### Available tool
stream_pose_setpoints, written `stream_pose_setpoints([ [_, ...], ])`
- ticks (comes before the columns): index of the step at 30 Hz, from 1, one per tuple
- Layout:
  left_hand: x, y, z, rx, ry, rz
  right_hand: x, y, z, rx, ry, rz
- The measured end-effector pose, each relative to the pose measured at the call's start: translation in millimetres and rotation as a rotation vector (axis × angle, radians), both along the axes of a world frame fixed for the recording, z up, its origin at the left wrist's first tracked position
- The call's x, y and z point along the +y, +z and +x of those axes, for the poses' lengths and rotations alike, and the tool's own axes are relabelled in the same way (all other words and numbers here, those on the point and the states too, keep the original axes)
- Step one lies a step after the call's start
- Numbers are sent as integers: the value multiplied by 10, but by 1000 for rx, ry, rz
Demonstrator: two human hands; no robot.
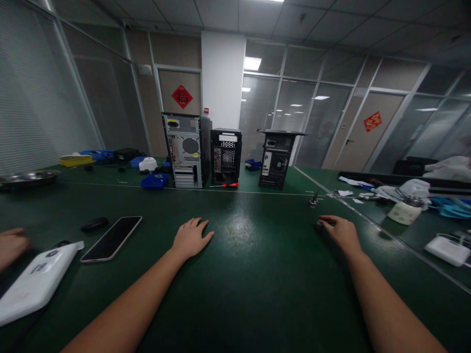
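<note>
My left hand (190, 238) lies flat on the green tabletop (235, 284), fingers spread and holding nothing. To its left are a dark-screened phone (112, 239) and a small black object (94, 224), possibly a mouse. Further right, my right hand (340, 233) has its thumb and fingers pinched on a small shiny metal piece (319, 224) at table level; its kind is too small to make out. Just beyond it stands another small metal piece (314, 200) with a dark, pointed top.
Three computer towers (189, 152) stand at the back, with a red-handled screwdriver (230, 185) before the middle one. Blue trays (154, 181) sit left. Another person's hand (13, 247) is beside a white package (40, 279). A pale jar (405, 211) and white adapter (447, 250) lie right.
</note>
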State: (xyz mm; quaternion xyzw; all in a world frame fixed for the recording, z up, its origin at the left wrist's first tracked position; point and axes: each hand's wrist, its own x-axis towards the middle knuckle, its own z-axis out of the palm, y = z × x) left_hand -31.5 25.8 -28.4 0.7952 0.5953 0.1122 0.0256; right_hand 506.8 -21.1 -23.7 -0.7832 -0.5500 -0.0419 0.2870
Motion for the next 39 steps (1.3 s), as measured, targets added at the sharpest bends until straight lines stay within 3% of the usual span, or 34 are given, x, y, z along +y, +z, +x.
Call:
stream_pose_setpoints([
  [19, 1, 6, 8, 21, -6, 4, 64, -92, 59, 65, -56, 26],
  [29, -7, 13, 14, 34, -7, 4, 116, -36, 37, -60, -84, -150],
  [34, -5, 14, 8, 29, -6, 0, 95, -99, 98, 33, -134, -119],
  [39, 30, -18, -12, 24, -16, -5, 95, -267, 173, 82, 18, -47],
])
